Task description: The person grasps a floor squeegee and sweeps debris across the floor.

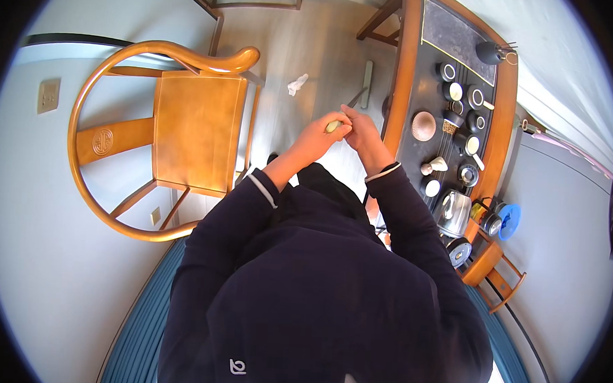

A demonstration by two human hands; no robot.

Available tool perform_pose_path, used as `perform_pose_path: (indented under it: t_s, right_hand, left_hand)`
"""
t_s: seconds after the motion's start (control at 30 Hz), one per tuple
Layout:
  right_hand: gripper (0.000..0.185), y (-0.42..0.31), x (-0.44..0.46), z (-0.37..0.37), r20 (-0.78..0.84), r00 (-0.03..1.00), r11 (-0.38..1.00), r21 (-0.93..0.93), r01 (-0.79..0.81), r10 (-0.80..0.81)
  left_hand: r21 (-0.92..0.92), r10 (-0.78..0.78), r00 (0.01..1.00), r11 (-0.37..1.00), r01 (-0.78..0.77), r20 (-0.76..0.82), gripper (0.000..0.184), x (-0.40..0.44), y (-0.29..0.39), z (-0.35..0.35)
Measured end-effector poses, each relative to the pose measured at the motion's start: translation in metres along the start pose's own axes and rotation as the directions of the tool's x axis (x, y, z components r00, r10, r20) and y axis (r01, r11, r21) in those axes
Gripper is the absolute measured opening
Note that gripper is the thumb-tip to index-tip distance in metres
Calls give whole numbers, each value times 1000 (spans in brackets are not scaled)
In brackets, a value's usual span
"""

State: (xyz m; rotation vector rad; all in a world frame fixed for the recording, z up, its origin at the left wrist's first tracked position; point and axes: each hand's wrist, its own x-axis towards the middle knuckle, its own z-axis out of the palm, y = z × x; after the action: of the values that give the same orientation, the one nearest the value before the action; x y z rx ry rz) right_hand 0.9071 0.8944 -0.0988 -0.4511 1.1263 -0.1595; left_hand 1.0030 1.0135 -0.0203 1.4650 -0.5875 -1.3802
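Both my hands meet in front of my body, above the floor between the chair and the tea table. My left hand [313, 138] has its fingers wrapped round a small pale green object [332, 126], too small to name. My right hand [367, 141] touches it from the other side, its fingers pressed together at a thin dark blade-like tool [356, 97] that points up and to the right. Where the tool's lower end goes is hidden by the fingers.
A wooden armchair [196, 132] stands at the left. On the right, the dark-topped tea table [406, 144] bears several cups, a ribbed round piece [423, 126] and a metal kettle [454, 208]. A crumpled white tissue [297, 84] and a grey-green strip [367, 84] lie beyond my hands.
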Motion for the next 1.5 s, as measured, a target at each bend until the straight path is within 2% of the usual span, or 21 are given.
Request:
perform_pose_path:
  t_s: [0.13, 0.23, 0.33, 0.43, 0.53, 0.73, 0.93, 1.03, 1.33, 1.5]
  right_hand:
    - [20, -9, 19, -17, -44, 999, 999, -44, 9, -11]
    - [17, -10, 28, -23, -71, 997, 1000, -3, 9, -10]
    - [17, -11, 37, -27, -86, 996, 1000, 2, 11, -10]
    - [19, -12, 46, -28, -29, 1000, 999, -46, -8, 6]
    - [18, -12, 48, -17, -86, 996, 998, -57, 5, -10]
    - [14, -4, 52, 7, -114, 993, 1000, 18, -14, 16]
    - [16, 3, 50, 33, -29, 998, 997, 33, -63, 64]
    - [19, 6, 44, 47, 5, 993, 993, 19, -120, 120]
    - [25, 17, 40, 78, 44, 988, 986, -86, -145, 149]
    - [22, 22, 34, 96, 68, 984, 986, -47, -161, 164]
  left_hand:
    - [-88, 11, 1000, 996, -9, 14, 18, 23, -12, 9]
    - [-140, 20, 999, 990, -16, 25, 19, 35, -20, 12]
    - [-124, 27, 999, 992, -23, 31, 19, 42, -25, 12]
    - [-107, 33, 999, 994, -28, 41, 19, 46, -27, 7]
    - [-63, 23, 999, 998, -21, 37, 19, 46, -26, 1]
    - [-101, 36, 999, 994, -35, 14, 20, 44, -29, -18]
    - [-45, -45, 998, 998, 43, -36, 18, 30, -14, -40]
    - [-55, -51, 998, 997, 49, -45, 18, 20, -8, -51]
    - [-23, -62, 996, 998, 60, -71, 17, 0, 3, -77]
    - [-15, -63, 993, 998, 62, -100, 21, -8, 8, -87]
